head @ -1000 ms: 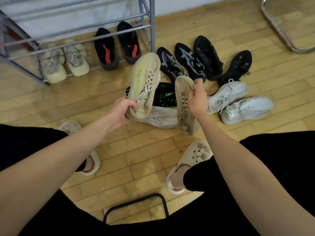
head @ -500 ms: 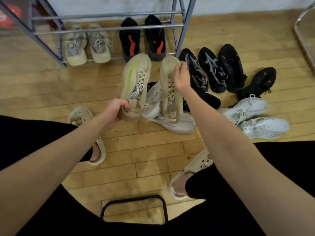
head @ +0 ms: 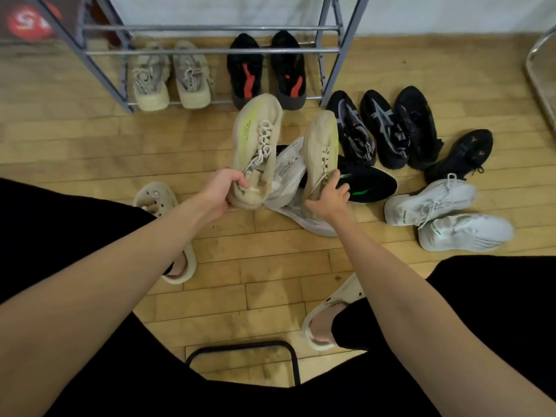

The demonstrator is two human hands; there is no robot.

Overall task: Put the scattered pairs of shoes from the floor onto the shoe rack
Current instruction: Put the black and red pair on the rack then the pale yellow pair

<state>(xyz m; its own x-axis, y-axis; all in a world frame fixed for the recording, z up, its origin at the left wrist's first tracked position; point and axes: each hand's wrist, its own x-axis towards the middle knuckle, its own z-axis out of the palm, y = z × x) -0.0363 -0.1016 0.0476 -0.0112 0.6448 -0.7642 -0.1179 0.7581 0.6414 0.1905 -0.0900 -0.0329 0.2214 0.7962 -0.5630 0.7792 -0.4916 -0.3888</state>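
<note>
1. Since the earlier frame, the right hand (head: 329, 195) has slid from the toe of its beige sneaker down to the heel end, and the shoe rack (head: 210, 51) now sits nearer and more centred.
2. Left hand (head: 224, 191) grips the heel of the left beige sneaker (head: 258, 139), toe pointing far, towards the rack; a neon-yellow stripe runs along its side and its cream laces are loose.
3. Right hand curls round the heel of the right beige sneaker (head: 322, 145), held upright just beside the first, yellow tint on its right edge.
4. Below both lies a white sneaker (head: 288, 176) on the wooden floor (head: 120, 145), beside a black sneaker with green marks (head: 370, 183).
5. On the rack's lowest rail: a beige pair (head: 171, 79) to the left, a black pair with red stripes (head: 266, 70) to the right.
6. Right of the rack on the floor: black sneakers (head: 388, 127) in a row, then a white pair (head: 445, 212) nearer.
</note>
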